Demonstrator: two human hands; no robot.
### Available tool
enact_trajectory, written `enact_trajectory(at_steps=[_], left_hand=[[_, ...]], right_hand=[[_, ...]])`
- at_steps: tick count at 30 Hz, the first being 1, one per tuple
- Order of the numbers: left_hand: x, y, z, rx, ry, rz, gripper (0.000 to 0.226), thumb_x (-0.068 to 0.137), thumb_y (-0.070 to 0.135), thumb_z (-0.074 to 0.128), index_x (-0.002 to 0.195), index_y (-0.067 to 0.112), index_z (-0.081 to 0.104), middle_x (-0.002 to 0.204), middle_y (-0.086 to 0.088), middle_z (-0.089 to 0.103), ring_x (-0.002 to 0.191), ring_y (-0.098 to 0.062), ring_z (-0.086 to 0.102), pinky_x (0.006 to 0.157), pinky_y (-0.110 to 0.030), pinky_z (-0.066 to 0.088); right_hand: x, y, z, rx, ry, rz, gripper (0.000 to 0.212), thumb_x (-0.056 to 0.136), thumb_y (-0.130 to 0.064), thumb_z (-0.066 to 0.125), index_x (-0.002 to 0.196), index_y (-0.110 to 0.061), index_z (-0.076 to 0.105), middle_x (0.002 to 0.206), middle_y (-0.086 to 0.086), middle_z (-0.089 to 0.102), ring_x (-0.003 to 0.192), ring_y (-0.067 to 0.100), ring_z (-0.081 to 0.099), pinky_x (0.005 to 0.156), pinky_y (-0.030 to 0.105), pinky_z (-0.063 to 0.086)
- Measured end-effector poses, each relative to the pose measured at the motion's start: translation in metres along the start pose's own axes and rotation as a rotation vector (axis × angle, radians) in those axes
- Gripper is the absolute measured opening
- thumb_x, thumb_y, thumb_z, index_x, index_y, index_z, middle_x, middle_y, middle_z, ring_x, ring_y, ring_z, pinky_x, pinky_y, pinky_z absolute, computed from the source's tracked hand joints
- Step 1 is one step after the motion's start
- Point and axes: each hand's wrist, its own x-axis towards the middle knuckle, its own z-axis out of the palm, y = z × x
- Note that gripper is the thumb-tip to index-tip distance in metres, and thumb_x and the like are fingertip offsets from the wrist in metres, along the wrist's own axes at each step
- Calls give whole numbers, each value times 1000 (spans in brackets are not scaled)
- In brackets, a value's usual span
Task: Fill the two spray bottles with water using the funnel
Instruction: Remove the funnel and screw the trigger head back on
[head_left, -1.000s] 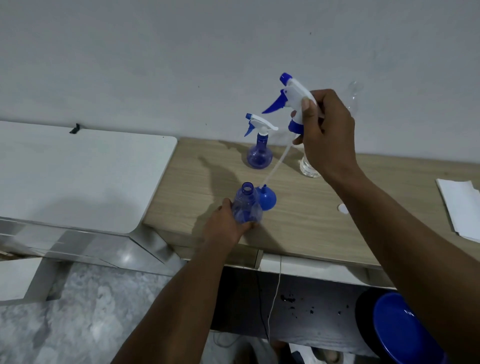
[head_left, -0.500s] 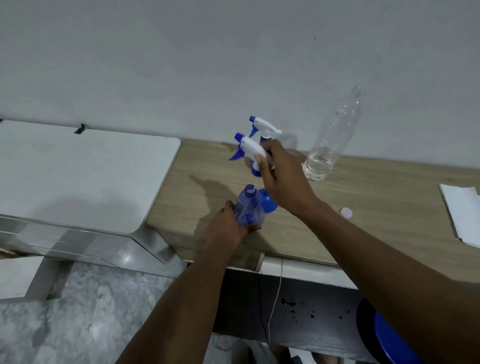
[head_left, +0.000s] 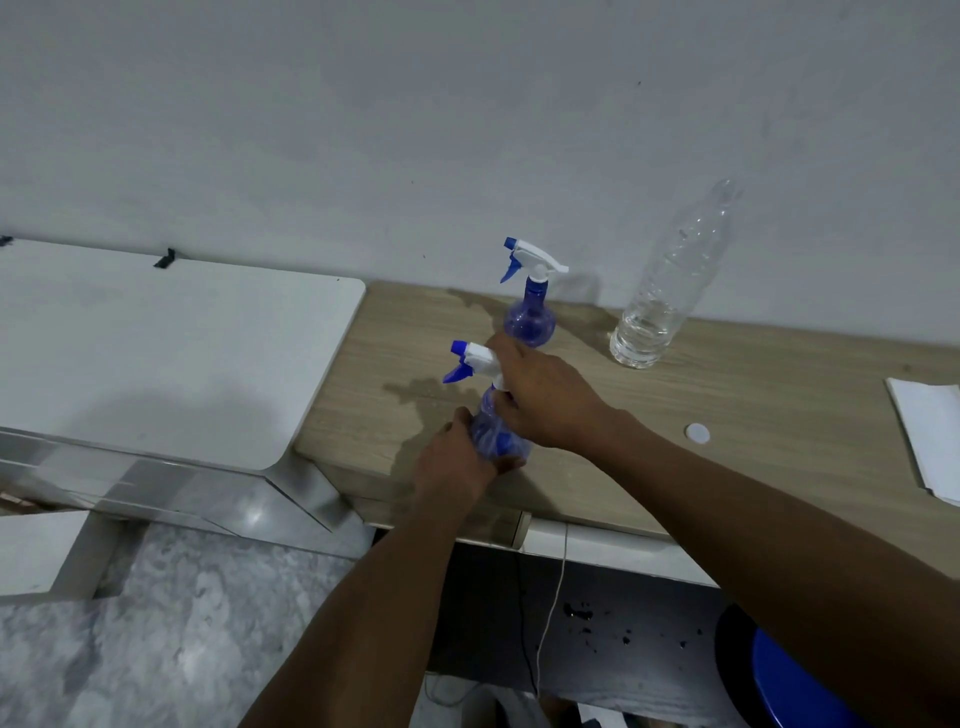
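Observation:
A blue spray bottle stands near the wooden desk's front edge, and my left hand grips its body. My right hand holds the white and blue spray head down on that bottle's neck. A second blue spray bottle with its spray head on stands behind, near the wall. A clear plastic water bottle, uncapped with a little water at the bottom, stands to the right. The blue funnel is hidden behind my hands.
A white bottle cap lies on the wooden desk. White paper sits at the desk's right edge. A white table adjoins on the left. A blue stool is below at the right.
My right hand brought the spray head down from high above the desk onto the neck of the bottle that my left hand holds. The dip tube went inside.

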Motion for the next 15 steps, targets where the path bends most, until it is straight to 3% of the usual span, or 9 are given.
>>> enact_trajectory(at_steps=[4, 9, 13, 15], left_hand=[[0, 0, 2, -1, 8, 4, 83, 65, 66, 79, 128, 24, 46, 118, -2, 64, 106, -22, 63, 93, -44, 52], [1, -4, 3, -44, 19, 15, 81, 64, 64, 81, 126, 25, 47, 118, -1, 64, 105, -22, 62, 93, -44, 52], [1, -2, 6, -12, 6, -3, 90, 64, 65, 81, 135, 25, 43, 124, 0, 61, 112, -21, 60, 97, -41, 50], [2, -3, 5, -72, -5, -12, 86, 63, 64, 82, 132, 29, 44, 119, 6, 61, 108, -18, 60, 93, -37, 49]], right_hand=[[3, 0, 10, -68, 105, 47, 46, 93, -37, 63, 125, -10, 45, 112, 10, 61, 79, 24, 59, 62, 32, 41], [2, 1, 15, 62, 168, 8, 41, 86, -23, 67, 119, -8, 48, 100, 10, 59, 77, 26, 59, 68, 44, 53], [2, 2, 22, -49, 239, 77, 50, 82, -40, 74, 114, -9, 51, 99, 9, 64, 80, 26, 60, 72, 39, 48], [1, 1, 24, -48, 259, 59, 49, 79, -35, 74, 113, -9, 51, 99, 9, 60, 82, 25, 55, 72, 39, 46]])
